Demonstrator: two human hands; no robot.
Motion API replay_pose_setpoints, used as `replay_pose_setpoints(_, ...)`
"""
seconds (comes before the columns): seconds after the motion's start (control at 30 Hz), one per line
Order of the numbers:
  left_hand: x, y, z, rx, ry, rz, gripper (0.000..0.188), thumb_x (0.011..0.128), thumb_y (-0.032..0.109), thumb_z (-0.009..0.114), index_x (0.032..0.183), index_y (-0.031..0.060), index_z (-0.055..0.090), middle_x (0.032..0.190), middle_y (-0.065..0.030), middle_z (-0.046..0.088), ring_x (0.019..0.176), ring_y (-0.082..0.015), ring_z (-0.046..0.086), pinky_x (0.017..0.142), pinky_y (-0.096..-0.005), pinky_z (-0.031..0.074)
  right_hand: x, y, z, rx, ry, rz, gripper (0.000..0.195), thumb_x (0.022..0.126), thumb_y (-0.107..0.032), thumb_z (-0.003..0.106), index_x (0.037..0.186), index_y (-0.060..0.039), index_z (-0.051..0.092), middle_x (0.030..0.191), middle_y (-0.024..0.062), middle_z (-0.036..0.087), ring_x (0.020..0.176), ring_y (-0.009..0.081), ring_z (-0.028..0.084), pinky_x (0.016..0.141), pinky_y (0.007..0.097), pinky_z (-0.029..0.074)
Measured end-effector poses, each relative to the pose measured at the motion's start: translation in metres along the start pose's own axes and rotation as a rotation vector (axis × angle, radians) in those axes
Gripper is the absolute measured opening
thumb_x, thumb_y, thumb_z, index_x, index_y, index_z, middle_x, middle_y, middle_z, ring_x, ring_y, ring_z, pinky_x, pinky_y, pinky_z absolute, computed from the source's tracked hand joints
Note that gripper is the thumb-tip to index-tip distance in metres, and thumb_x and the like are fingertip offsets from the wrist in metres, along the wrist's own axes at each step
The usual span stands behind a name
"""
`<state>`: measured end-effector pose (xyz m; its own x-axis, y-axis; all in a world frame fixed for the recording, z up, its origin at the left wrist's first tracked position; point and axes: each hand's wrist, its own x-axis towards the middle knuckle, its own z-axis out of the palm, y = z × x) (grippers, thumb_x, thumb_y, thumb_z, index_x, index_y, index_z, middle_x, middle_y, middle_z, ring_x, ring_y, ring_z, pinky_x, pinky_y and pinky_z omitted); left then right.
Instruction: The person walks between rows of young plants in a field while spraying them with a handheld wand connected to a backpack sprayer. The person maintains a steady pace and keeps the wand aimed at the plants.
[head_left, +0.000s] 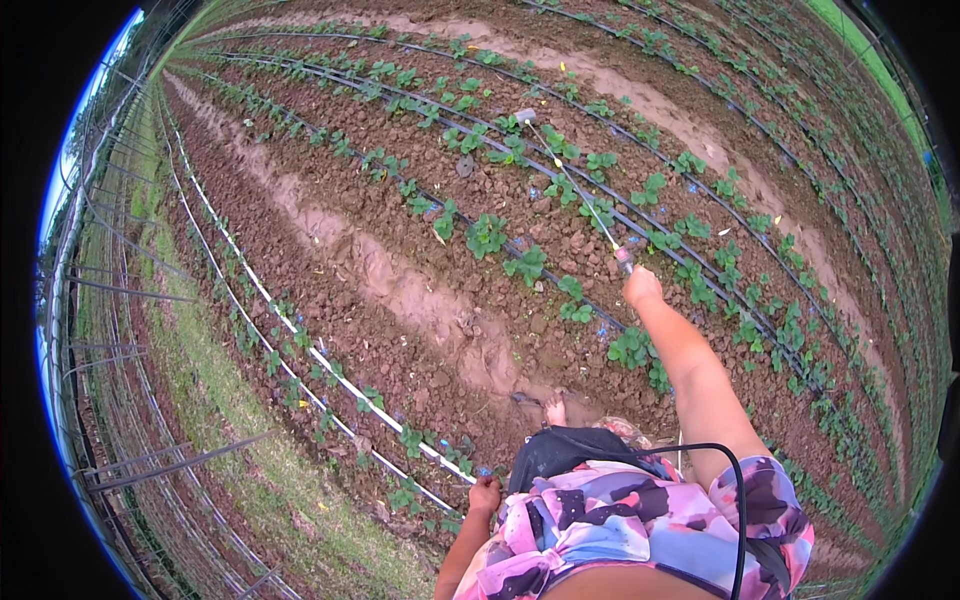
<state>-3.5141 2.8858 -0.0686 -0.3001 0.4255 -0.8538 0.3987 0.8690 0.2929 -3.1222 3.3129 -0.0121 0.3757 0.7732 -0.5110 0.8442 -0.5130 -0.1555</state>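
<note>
My right hand (643, 287) reaches out over the bed, closed around the grip (624, 259) of a spray wand. Its thin metal tube (581, 191) slants away to a grey nozzle head (525, 117), which hangs over or among young leafy plants (511, 150) beside black drip lines (480, 126). Low down beside my hip is my left hand (484, 495), its fingers curled; whether anything is inside them is not visible. A black hose (731, 465) curves across my patterned shirt (592, 517).
Several rows of plants stand in cloddy brown soil (559, 315). A muddy furrow (420, 300) runs to my bare foot (555, 411). White pipes (300, 337) border the bed on the left, near a grass strip (217, 390) and metal bars (180, 461).
</note>
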Motion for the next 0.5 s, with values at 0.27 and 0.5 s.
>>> replay_pose_setpoints(0.27,0.001,0.012,0.004,-0.034,-0.007,-0.049,0.031,0.081,0.025,0.059,0.102,0.0024,0.064,0.092,-0.0155,0.068,0.087,-0.0237,0.065,0.082,-0.0333,0.049,0.014,0.013,0.019,-0.03,0.057,-0.006,0.026,0.083,-0.009,0.051,0.108,-0.0037,0.057,0.107,0.02,0.062,0.102,0.0329,0.061,0.087,0.041,0.049)
replay_pose_setpoints(0.5,-0.001,0.022,0.008,0.048,-0.006,0.019,0.031,0.08,0.025,0.059,0.1,0.0023,0.065,0.092,-0.0172,0.067,0.089,-0.025,0.065,0.083,-0.0337,0.048,0.025,0.057,0.045,0.766,-0.401,0.102,0.007,0.084,-0.013,0.059,0.085,-0.0074,0.055,0.064,0.0069,0.056,0.05,0.0183,0.055,0.044,0.0344,0.043)
